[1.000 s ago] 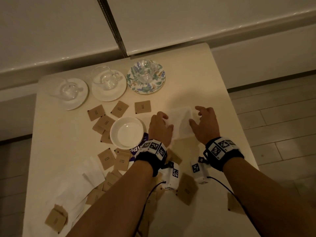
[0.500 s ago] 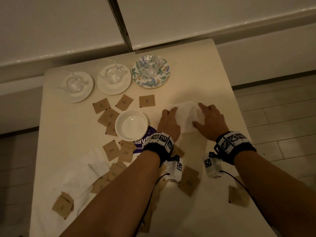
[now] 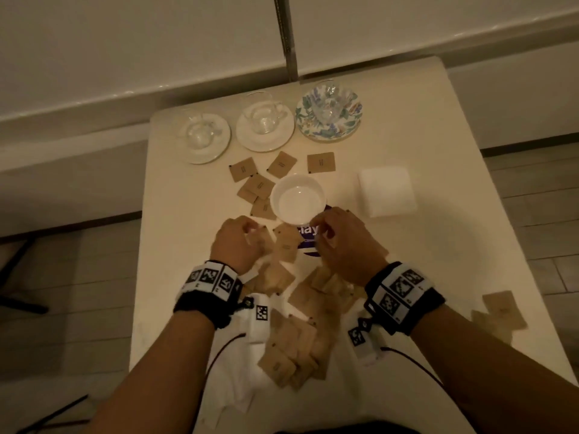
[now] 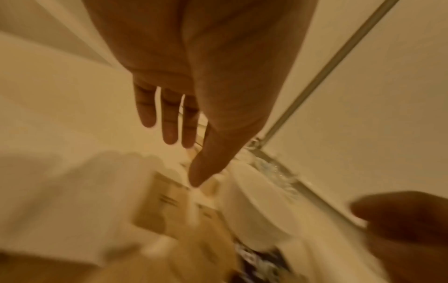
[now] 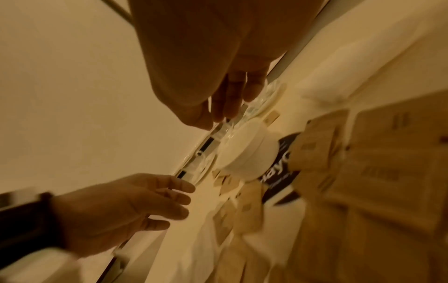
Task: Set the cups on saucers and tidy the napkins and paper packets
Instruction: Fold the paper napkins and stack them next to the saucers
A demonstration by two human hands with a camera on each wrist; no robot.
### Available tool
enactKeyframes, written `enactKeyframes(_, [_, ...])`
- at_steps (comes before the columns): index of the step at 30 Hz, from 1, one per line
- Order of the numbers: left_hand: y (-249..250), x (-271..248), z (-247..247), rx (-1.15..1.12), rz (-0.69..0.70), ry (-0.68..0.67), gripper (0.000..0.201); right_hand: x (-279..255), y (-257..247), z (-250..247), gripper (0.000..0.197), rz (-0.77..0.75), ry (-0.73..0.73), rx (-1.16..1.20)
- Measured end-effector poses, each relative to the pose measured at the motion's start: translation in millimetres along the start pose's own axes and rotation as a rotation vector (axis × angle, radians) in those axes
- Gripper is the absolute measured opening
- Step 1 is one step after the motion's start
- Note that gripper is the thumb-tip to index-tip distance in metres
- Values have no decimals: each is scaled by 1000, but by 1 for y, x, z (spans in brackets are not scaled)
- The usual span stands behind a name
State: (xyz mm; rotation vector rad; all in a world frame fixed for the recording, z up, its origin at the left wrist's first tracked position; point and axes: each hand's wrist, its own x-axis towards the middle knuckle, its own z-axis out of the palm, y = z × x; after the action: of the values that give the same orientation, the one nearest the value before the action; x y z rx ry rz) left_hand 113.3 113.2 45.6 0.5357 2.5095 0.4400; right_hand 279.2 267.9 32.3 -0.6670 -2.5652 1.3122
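Three glass cups stand on saucers at the back: a white saucer (image 3: 205, 137), a second white saucer (image 3: 264, 126) and a floral saucer (image 3: 329, 114). A folded white napkin (image 3: 387, 191) lies to the right of a white bowl (image 3: 297, 200). Several brown paper packets (image 3: 285, 245) are scattered around the bowl and toward me. My left hand (image 3: 238, 242) hovers over the packets left of the bowl, fingers straight and holding nothing (image 4: 184, 153). My right hand (image 3: 341, 242) hovers just in front of the bowl, fingers relaxed and holding nothing (image 5: 218, 114).
A purple printed packet (image 3: 308, 236) lies partly under the bowl. Loose white napkins (image 3: 238, 386) spread at the near left under a heap of packets. A few packets (image 3: 501, 311) lie near the table's right edge. The wall runs behind the saucers.
Both hands let go of the folded napkin and drew back left, to the packets in front of the bowl. The napkin stays folded on the right.
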Motion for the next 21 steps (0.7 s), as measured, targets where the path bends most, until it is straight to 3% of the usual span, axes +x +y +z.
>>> enactKeyframes(3, [-50, 11, -21, 310, -210, -170, 97, -8, -23, 36, 19, -25, -139, -19])
enactKeyframes(5, [-69, 13, -20, 376, -203, -270, 113, -12, -36, 58, 22, -10, -216, -28])
enactKeyframes(7, [-82, 14, -14, 409, -156, -300, 114, -13, -45, 79, 25, 24, -289, -47])
enactKeyframes(10, [-92, 17, -11, 340, -118, -256, 96, -13, -54, 107, 34, 78, -354, -81])
enactKeyframes(15, [-98, 18, -9, 276, 54, -264, 37, -9, -63, 131, 40, 166, -376, -90])
enactKeyframes(21, [-88, 6, -19, -37, 184, -240, 15, -9, -66, 127, 57, 285, -174, 67])
